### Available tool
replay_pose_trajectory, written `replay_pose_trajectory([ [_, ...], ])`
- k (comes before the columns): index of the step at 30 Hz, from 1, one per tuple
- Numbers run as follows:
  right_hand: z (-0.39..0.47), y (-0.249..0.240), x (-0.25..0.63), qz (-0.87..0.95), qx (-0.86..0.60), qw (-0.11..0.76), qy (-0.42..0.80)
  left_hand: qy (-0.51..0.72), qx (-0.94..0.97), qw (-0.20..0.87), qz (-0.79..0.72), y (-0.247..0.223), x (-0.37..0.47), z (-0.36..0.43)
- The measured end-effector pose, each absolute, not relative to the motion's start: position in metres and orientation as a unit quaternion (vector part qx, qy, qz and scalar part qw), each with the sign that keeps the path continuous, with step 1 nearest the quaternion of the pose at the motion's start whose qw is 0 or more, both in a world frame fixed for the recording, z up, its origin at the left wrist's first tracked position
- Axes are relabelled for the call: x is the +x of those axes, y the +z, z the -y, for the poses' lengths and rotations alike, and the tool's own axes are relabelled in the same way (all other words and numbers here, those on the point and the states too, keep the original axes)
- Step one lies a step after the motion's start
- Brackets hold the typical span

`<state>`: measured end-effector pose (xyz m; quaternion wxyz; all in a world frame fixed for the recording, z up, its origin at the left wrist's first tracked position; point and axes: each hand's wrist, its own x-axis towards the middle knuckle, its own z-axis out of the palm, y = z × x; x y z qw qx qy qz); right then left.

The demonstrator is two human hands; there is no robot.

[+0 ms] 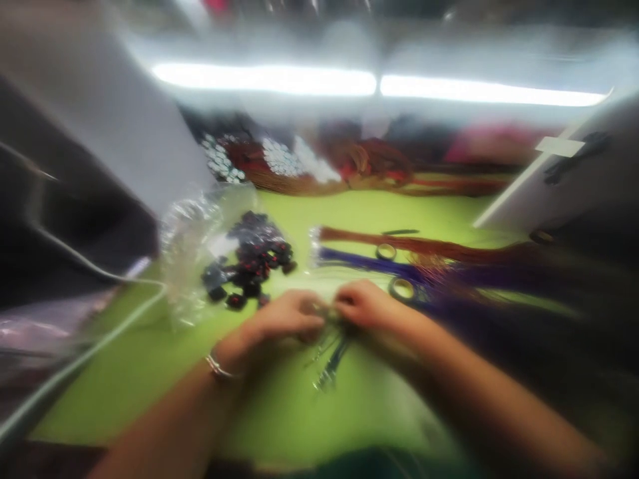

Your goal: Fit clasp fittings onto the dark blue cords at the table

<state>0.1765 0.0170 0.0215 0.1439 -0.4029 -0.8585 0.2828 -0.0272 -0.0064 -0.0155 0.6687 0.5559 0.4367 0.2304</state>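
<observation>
My left hand (289, 316), with a bracelet (219, 366) at the wrist, is closed with thumb and fingers pinched together. My right hand (367, 303) meets it fingertip to fingertip, also closed. A small piece between the fingertips is too blurred to name. Out from under my right hand runs a short bundle of dark wires (338, 356), with shiny metal ends (324, 380) pointing toward me. Left of my left hand lies a pile of black plastic parts (252, 263) with reddish spots, partly spilling from a clear plastic bag (187, 246).
Brown wires (369, 236) and purple wires (364, 259) lie across the green tabletop (294, 426). Two tape rolls (386, 251) sit by them. More wire bundles (299, 169) line the back. A pale cable (84, 356) crosses at left; panels (574, 179) flank both sides under tube lights (269, 78).
</observation>
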Motion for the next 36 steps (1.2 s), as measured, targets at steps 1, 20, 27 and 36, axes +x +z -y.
replay_pose_trajectory([
  [1,-0.021,0.027,0.174,0.86,-0.411,0.146,0.264,0.222,0.57,0.664,-0.43,-0.018,-0.029,0.006],
  [20,-0.032,0.038,0.163,0.8,-0.516,0.246,0.182,0.433,0.436,0.657,-0.436,-0.001,-0.013,0.008],
  [27,-0.015,0.024,0.172,0.781,-0.501,0.267,0.259,0.457,0.332,0.725,-0.393,0.002,-0.004,0.01],
  [36,-0.018,0.025,0.17,0.798,-0.501,0.177,0.284,0.451,0.34,0.735,-0.375,-0.003,-0.006,0.009],
])
